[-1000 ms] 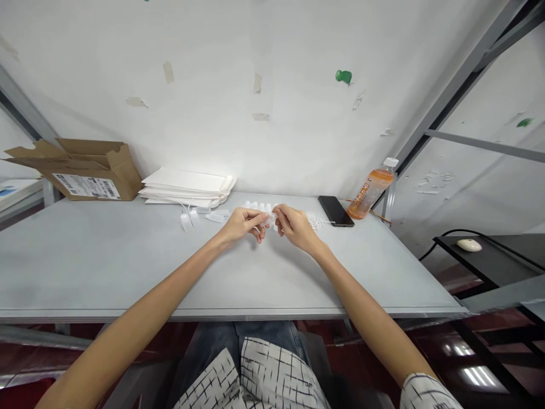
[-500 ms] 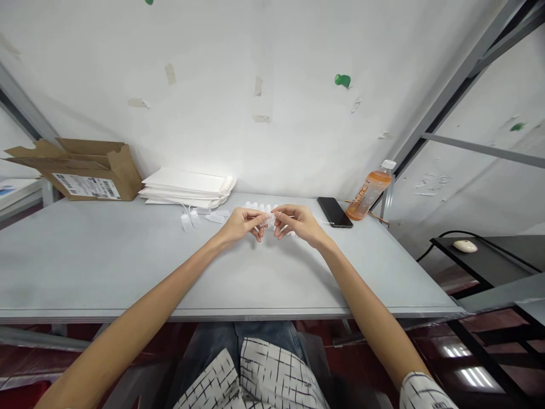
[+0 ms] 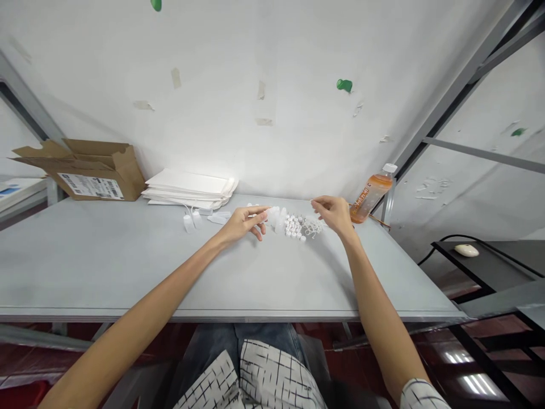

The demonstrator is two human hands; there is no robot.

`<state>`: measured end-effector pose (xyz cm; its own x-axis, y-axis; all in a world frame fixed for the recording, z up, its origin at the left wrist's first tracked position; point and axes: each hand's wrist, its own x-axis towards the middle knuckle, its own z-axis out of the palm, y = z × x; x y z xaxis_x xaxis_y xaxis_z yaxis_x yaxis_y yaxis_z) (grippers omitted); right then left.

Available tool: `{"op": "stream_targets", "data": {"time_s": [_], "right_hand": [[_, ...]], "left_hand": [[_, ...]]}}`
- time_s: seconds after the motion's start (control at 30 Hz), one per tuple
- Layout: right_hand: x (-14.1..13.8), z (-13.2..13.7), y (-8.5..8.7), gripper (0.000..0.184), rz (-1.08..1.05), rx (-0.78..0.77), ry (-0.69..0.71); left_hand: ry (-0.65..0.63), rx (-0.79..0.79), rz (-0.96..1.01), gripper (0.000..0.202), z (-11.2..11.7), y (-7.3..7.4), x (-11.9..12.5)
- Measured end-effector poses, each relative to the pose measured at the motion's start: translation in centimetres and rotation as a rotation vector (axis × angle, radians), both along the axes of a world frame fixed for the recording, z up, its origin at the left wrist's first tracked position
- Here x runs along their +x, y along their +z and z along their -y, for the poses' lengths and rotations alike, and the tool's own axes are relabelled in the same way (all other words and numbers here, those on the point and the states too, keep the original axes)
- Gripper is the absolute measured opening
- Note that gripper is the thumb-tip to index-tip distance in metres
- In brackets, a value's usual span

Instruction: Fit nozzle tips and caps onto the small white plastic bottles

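Observation:
My left hand (image 3: 243,223) rests on the grey table (image 3: 128,261) and pinches a small white plastic bottle (image 3: 273,215) between thumb and forefinger. Just to its right lies a cluster of several small white caps (image 3: 293,226), with a little heap of thin white rings (image 3: 313,228) beside them. My right hand (image 3: 335,213) hovers over the table's far right, next to the rings, its fingertips pinched together. What they hold, if anything, is too small to see.
An open cardboard box (image 3: 87,170) stands at the back left, with a stack of white sheets (image 3: 190,190) beside it and small white pieces (image 3: 191,219) in front. An orange drink bottle (image 3: 369,196) leans at the back right. A computer mouse (image 3: 467,250) lies on a black side table.
My right hand has left my left hand and moved to the right, uncovering the caps and rings and hiding the black phone. My left hand has stayed in place.

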<state>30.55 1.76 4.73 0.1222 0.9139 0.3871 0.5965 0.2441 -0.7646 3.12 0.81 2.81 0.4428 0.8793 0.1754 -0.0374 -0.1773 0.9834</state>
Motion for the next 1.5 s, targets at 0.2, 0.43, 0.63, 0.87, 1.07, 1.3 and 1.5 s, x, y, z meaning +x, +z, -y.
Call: {"op": "stream_targets", "data": {"time_s": [0.2, 0.43, 0.63, 0.87, 1.07, 1.3, 1.5], "right_hand": [[2.1, -0.8, -1.1, 0.019, 0.404, -0.072, -0.182], [1.7, -0.7, -1.1, 0.021, 0.375, -0.023, -0.162], [1.8, -0.7, -1.2, 0.022, 0.357, 0.007, -0.097], [1.8, -0.5, -0.8, 0.023, 0.345, 0.008, -0.049], [1.9, -0.4, -0.6, 0.025, 0.376, 0.025, 0.003], [1.8, -0.4, -0.6, 0.034, 0.413, 0.058, 0.033], [1.7, -0.4, -0.7, 0.036, 0.423, 0.057, 0.045]], "left_hand": [[0.008, 0.098, -0.088, 0.048, 0.1, -0.1, 0.0], [0.206, 0.276, -0.370, 0.038, -0.4, -1.5, 0.1], [0.406, 0.352, -0.539, 0.029, -0.4, -3.4, 1.0], [0.442, 0.362, -0.645, 0.023, -0.2, -4.0, 2.0], [0.475, 0.336, -0.794, 0.019, -0.4, -3.7, 2.7], [0.460, 0.335, -0.925, 0.020, 0.0, -3.2, 2.9], [0.398, 0.344, -0.853, 0.022, -0.3, -2.5, 1.4]]}}
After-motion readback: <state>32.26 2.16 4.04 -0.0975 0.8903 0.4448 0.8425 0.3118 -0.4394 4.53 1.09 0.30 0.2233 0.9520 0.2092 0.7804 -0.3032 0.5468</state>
